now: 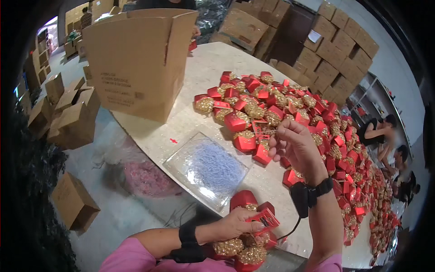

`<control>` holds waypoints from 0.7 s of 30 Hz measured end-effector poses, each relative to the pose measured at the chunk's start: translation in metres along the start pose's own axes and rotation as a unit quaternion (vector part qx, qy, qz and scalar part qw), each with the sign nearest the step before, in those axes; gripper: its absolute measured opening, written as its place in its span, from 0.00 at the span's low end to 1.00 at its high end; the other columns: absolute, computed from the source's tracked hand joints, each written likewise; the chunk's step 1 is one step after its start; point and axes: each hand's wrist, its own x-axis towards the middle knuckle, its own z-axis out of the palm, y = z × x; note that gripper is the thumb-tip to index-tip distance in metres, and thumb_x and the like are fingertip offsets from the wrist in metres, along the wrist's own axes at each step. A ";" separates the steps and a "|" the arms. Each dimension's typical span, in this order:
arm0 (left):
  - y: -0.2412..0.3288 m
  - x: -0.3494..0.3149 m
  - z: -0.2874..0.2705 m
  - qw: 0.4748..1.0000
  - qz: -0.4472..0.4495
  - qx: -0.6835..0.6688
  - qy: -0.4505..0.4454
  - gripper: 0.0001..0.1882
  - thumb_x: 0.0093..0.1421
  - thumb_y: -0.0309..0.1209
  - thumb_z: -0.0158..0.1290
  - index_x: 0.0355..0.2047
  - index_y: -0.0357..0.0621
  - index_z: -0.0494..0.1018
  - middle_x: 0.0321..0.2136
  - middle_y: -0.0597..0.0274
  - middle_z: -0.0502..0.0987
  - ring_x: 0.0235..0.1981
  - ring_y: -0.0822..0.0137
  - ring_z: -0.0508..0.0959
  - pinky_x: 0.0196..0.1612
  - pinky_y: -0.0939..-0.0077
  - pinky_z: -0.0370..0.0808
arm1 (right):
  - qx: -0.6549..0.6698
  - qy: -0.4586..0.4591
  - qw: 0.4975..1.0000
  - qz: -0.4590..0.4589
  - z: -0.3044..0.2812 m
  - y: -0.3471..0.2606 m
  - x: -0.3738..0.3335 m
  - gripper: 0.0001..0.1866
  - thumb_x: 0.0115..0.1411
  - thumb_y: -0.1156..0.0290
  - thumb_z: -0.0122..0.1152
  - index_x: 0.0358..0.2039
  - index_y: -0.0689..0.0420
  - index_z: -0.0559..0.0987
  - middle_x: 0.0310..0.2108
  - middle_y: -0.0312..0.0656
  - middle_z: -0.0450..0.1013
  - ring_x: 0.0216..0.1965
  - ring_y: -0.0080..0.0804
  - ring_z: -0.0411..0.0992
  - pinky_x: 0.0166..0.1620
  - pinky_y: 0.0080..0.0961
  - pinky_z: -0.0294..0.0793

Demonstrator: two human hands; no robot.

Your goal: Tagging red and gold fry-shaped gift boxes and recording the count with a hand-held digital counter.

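My left hand (233, 225) grips a small red card tag (266, 221) between thumb and fingers. Below and around it, close to my body, sit several red box-shaped ornaments (244, 199) with gold glitter tops. Raised over the table, my right hand (297, 145) pinches thumb and forefinger on a thin pale strand (270, 131), barely visible. Behind that hand spreads a large pile of the same red-and-gold ornaments (335, 154), some with red tags. Left of it lies a shallow clear tray (174, 159) holding a heap of fine bluish-white strands (215, 167).
A tall open carton (136, 68) stands at the table's far left, with a person (196, 31) behind it. Cartons (74, 199) and a bag of pink material (149, 179) are on the floor at left. Stacked cartons (335, 50) and seated people (380, 131) are at right.
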 end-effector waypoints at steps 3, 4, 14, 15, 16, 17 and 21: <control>0.012 0.004 0.006 0.999 -0.013 0.037 0.015 0.14 0.59 0.31 0.47 0.41 0.32 0.68 0.28 0.62 0.73 0.27 0.75 0.74 0.34 0.81 0.71 | 0.022 0.030 0.999 -0.020 -0.012 -0.006 -0.030 0.05 0.55 0.72 0.50 0.25 0.58 0.68 0.20 0.39 0.69 0.17 0.25 0.69 0.19 0.19 0.67; 0.014 0.008 0.008 0.998 -0.009 0.050 0.025 0.14 0.59 0.30 0.46 0.43 0.33 0.66 0.29 0.60 0.74 0.29 0.74 0.74 0.35 0.81 0.72 | -0.014 0.048 0.997 -0.056 -0.017 -0.009 -0.043 0.05 0.55 0.72 0.51 0.24 0.59 0.68 0.19 0.38 0.69 0.17 0.24 0.67 0.19 0.18 0.66; 0.004 0.052 0.049 0.987 -0.063 0.076 0.127 0.14 0.58 0.31 0.47 0.37 0.30 0.67 0.29 0.53 0.74 0.24 0.67 0.76 0.32 0.76 0.74 | -0.179 0.287 0.933 -0.128 -0.027 -0.013 -0.204 0.04 0.50 0.79 0.51 0.20 0.62 0.69 0.13 0.33 0.64 0.12 0.13 0.60 0.15 0.10 0.56; 0.000 0.055 0.052 0.987 -0.069 0.079 0.123 0.14 0.58 0.31 0.47 0.37 0.30 0.67 0.29 0.53 0.74 0.24 0.67 0.76 0.32 0.76 0.74 | -0.188 0.300 0.929 -0.107 -0.028 -0.010 -0.214 0.04 0.50 0.79 0.51 0.20 0.62 0.69 0.13 0.32 0.64 0.12 0.13 0.61 0.16 0.10 0.57; -0.003 0.057 0.054 0.987 -0.070 0.092 0.109 0.14 0.59 0.32 0.46 0.38 0.31 0.67 0.29 0.54 0.74 0.24 0.70 0.75 0.30 0.79 0.73 | -0.184 0.299 0.930 -0.109 -0.032 -0.005 -0.221 0.04 0.49 0.79 0.52 0.20 0.62 0.70 0.14 0.32 0.64 0.14 0.13 0.62 0.16 0.09 0.57; -0.007 0.059 0.054 0.987 -0.073 0.104 0.099 0.14 0.59 0.32 0.45 0.38 0.32 0.67 0.30 0.55 0.74 0.23 0.73 0.74 0.29 0.81 0.73 | -0.180 0.304 0.929 -0.106 -0.035 -0.002 -0.226 0.04 0.49 0.79 0.52 0.20 0.62 0.70 0.14 0.32 0.64 0.14 0.13 0.62 0.16 0.09 0.57; -0.013 0.067 0.062 0.985 -0.102 0.094 0.099 0.13 0.59 0.32 0.44 0.38 0.32 0.67 0.29 0.55 0.73 0.23 0.72 0.74 0.28 0.80 0.73 | -0.174 0.320 0.928 -0.082 -0.044 0.007 -0.241 0.05 0.49 0.79 0.54 0.20 0.62 0.69 0.14 0.31 0.64 0.14 0.12 0.61 0.16 0.10 0.57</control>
